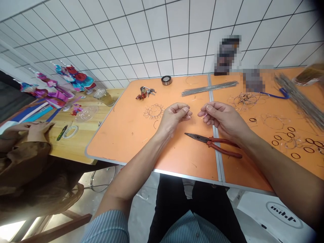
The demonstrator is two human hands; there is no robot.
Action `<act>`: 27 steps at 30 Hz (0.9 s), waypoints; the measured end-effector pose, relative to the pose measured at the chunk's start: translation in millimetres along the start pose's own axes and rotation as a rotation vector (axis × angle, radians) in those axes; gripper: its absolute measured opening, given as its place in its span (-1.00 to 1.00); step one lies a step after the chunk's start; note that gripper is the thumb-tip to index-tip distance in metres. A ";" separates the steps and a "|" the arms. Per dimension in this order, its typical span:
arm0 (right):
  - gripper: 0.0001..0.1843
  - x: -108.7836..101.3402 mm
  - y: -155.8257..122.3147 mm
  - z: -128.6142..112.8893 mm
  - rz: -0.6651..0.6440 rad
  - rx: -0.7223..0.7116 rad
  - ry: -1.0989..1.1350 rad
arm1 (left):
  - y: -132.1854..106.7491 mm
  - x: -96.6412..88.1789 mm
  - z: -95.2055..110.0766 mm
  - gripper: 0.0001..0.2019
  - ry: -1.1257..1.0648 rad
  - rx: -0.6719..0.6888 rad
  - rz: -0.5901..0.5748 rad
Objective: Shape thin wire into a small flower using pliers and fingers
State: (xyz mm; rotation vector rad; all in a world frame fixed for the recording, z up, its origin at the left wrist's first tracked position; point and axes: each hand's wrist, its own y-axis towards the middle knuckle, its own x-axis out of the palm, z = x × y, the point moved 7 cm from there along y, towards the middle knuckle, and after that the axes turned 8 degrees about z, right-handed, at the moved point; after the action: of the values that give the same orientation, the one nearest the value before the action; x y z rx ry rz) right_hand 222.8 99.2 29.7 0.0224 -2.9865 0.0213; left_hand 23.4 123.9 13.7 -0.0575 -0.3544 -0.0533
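Observation:
My left hand (174,117) is closed in a pinch over the orange table, a short thin piece of wire (190,116) sticking out at its fingertips. Facing it across a small gap, my right hand (221,116) also pinches a thin piece of wire (204,116). Whether the two ends belong to one wire, I cannot tell. Just below the hands lie red-handled long-nose pliers (211,143), partly under my right wrist. A ring of looped wire (154,111) rests left of my left hand.
A bundle of straight wires (210,88) and a tape roll (166,80) lie at the back. Several dark rings (295,156), looped wires (244,99) and a blue tool (274,95) are on the right. At left, another person's hands (37,130) rest by a wooden table (83,148) with decorated figures (76,77).

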 end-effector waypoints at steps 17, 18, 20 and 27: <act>-0.73 -6.6 3.6 -9.1 0.102 -0.103 -0.076 | -7.1 6.1 1.6 -0.58 0.161 -0.013 -0.066; -0.73 -6.0 3.3 -7.2 0.097 -0.086 -0.048 | -7.2 5.5 1.5 -0.58 0.152 -0.008 -0.049; -0.70 -2.4 1.7 -3.4 0.060 -0.064 -0.042 | -7.2 4.0 1.2 -0.58 0.133 0.002 -0.008; -0.57 -3.6 -0.2 2.1 0.049 -0.063 -0.051 | -7.2 5.4 -5.6 -0.59 0.096 -0.086 0.006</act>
State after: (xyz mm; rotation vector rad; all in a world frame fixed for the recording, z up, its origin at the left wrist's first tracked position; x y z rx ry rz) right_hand 226.0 99.0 27.2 -0.0589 -3.0366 -0.0689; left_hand 30.0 116.1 10.7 -0.1407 -0.2559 -0.0650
